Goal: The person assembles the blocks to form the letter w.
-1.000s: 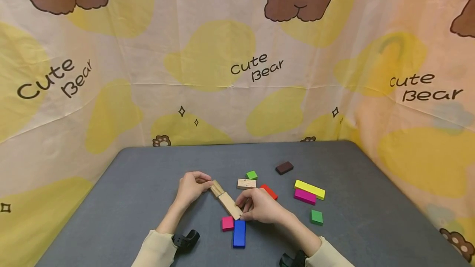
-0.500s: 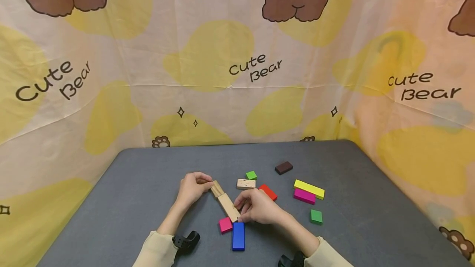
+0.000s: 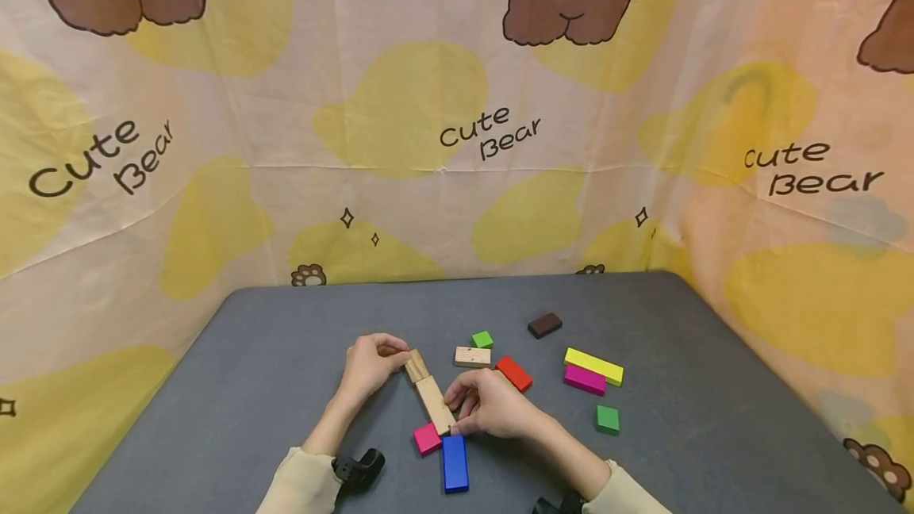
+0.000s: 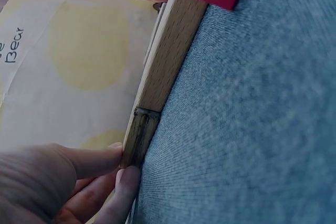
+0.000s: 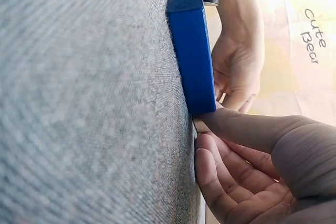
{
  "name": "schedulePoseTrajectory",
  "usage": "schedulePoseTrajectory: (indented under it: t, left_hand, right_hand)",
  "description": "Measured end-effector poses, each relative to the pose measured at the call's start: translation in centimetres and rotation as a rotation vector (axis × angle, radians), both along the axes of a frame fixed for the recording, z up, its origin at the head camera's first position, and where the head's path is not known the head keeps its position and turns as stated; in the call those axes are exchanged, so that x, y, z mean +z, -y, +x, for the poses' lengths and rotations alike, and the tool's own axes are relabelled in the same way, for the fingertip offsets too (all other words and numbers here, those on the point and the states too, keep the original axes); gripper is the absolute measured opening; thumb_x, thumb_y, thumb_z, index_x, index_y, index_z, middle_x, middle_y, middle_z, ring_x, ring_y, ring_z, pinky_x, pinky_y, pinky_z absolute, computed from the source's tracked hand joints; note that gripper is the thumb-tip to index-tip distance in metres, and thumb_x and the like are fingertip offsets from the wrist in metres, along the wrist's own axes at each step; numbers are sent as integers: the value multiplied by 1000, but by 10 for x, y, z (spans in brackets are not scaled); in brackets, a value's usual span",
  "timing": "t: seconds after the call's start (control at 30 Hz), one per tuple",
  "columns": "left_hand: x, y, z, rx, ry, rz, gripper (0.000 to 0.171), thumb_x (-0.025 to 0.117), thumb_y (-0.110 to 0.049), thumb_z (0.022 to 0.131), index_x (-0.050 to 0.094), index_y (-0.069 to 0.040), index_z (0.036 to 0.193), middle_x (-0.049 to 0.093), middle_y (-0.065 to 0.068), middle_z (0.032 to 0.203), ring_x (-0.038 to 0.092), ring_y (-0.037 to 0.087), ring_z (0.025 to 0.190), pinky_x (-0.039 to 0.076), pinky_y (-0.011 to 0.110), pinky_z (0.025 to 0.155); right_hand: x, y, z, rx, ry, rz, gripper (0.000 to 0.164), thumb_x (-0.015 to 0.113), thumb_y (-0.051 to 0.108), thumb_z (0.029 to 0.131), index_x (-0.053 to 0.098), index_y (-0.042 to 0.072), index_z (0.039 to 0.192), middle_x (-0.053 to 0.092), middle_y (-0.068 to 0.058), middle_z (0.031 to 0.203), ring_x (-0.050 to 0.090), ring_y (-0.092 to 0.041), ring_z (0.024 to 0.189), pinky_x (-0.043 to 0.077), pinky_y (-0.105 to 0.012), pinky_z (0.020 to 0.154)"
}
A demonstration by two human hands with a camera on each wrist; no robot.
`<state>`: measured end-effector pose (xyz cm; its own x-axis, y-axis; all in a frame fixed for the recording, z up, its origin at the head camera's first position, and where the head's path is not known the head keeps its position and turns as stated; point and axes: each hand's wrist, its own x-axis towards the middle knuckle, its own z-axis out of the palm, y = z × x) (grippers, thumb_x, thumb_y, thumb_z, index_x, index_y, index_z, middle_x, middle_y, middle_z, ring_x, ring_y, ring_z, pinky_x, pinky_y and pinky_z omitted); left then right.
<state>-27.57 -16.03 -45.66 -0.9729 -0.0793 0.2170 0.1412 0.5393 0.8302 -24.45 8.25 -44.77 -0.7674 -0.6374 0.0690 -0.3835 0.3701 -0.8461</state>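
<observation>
From where I stand, the long wooden block (image 3: 432, 403) lies between the two hands near the middle of the grey desk (image 3: 286, 355), its long axis slanting from the far-left side down towards the desk's near edge. The right hand (image 3: 496, 407) is the nearer: the block is just to its left, its near right corner held between thumb and curled fingers. The left hand (image 3: 369, 367) is up at the far end, pinching the short wooden block (image 3: 416, 367), which meets the long one end to end, nearly in line. At the near end lies the blue block (image 3: 455, 464), pointing towards the desk's near edge; with the thumb there I can't tell whether it touches the wood. The pink block (image 3: 427, 439) sits on the left side. The long block is pale with fine grain flecks; the short one looks browner, with dark marks along its side
</observation>
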Motion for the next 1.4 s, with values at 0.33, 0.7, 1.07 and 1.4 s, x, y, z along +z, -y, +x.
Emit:
schedulePoseTrajectory:
  t: [0.33, 0.7, 1.07, 1.4]
  left_hand:
    - [-1, 2, -1, -1, -1, 32, 6, 80, -7, 83, 75, -4, 85, 70, 3, 75, 68, 16, 65, 54, 27, 58]
    - [1, 1, 0, 12, -13, 14, 6, 80, -6, 83, 74, -4, 84, 69, 2, 72, 67, 16, 62, 53, 26, 57]
    - [5, 2, 2, -49, 27, -35, 12, 81, -11, 81, 74, -6, 90, 70, 1, 80, 65, 14, 71, 52, 32, 64]
    - [11, 1, 26, -239, 2, -116, 37, 85, -12, 77, 72, -6, 111, 70, 6, 105, 66, 17, 83, 53, 35, 66]
  right_hand:
    - [1, 3, 3, -22, 21, 18, 34, 86, -1, 72, 71, 9, 101, 66, 3, 91, 63, -11, 68, 52, -26, 60]
    - [2, 6, 6, -28, -16, 35, 33, 87, 3, 72, 72, 11, 101, 67, 3, 92, 61, -10, 65, 51, -25, 58]
    - [2, 6, 5, -24, 4, 34, 32, 87, 4, 73, 72, 12, 101, 67, 4, 93, 62, -11, 66, 51, -25, 59]
    - [2, 5, 4, 1, 19, 12, 32, 86, 3, 74, 72, 11, 101, 67, 2, 94, 64, -13, 67, 52, -26, 59]
